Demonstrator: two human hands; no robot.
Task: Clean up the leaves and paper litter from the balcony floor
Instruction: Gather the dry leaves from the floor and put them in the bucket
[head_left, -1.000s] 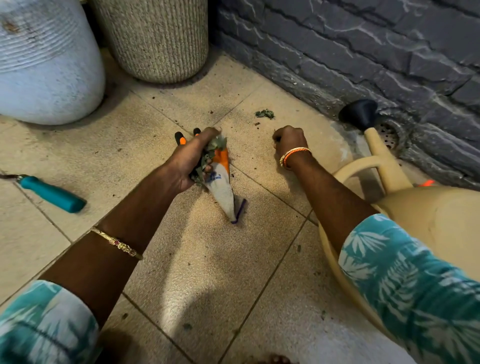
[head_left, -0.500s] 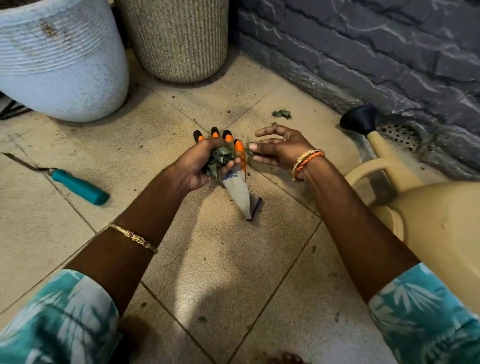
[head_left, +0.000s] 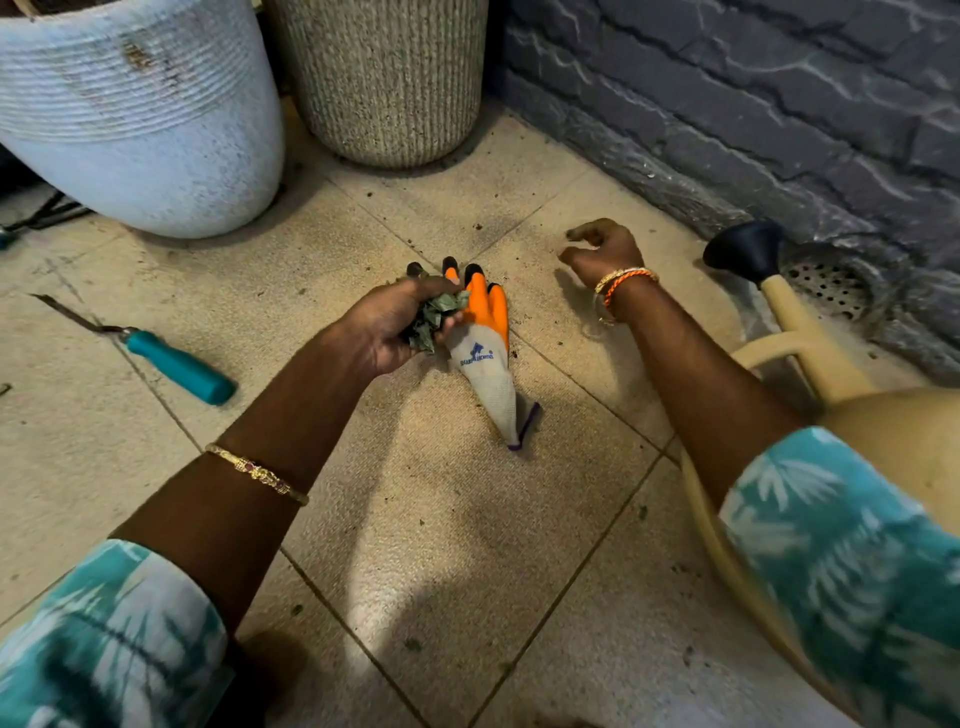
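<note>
two hands working | left hand (head_left: 395, 327) gripping leaves (head_left: 434, 319) and glove (head_left: 485, 353) | right hand (head_left: 602, 252) curling over a scrap, lying at its 2 o'clock, nearer remaining debris

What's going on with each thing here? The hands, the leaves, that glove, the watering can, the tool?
Left hand: gripping a bunch of leaves.
Leaves: bunched in the left hand.
Right hand: fingers curled, over the floor.
Glove: flat on the tiles.
Watering can: standing by the wall.
Teal-handled tool: lying on the floor.

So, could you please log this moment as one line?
left hand: grips green leaf litter | right hand: curled near beige tiled floor | orange-and-white glove: beside left hand
</note>
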